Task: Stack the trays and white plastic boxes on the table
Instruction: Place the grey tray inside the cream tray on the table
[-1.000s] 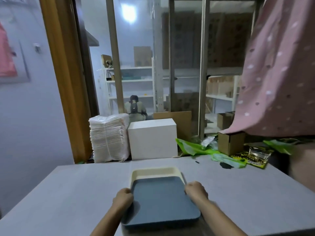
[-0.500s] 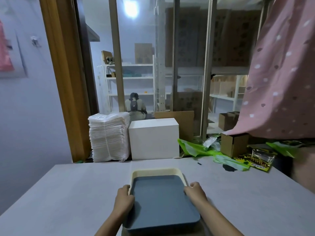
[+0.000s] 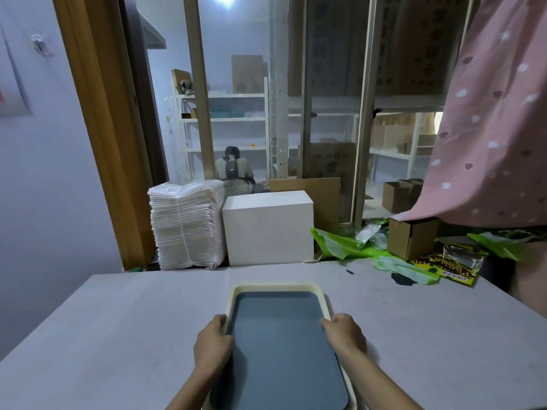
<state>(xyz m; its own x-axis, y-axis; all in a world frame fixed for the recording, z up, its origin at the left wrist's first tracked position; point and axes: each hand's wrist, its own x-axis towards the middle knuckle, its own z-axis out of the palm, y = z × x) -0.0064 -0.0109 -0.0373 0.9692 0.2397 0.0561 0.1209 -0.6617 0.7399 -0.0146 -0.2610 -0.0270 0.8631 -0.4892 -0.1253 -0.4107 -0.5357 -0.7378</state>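
A dark blue-grey tray (image 3: 281,344) lies inside a cream tray (image 3: 272,287) on the grey table (image 3: 118,321), near the front edge. The cream rim shows along the far end and both sides. My left hand (image 3: 211,344) grips the blue tray's left edge, fingers curled over it. My right hand (image 3: 344,332) grips its right edge the same way. Behind the table stand a white box (image 3: 268,229) and a wrapped stack of white plastic boxes (image 3: 186,223).
A small cardboard box (image 3: 411,236), green plastic bags (image 3: 340,242) and a yellow-black packet (image 3: 450,263) lie at the table's far right. A pink dotted curtain (image 3: 497,128) hangs at the right. A wooden door frame (image 3: 103,128) stands at the left.
The blue tray has slid forward and down into the cream tray, so it now sits nested. Both hands moved with it and keep their grip on its sides.
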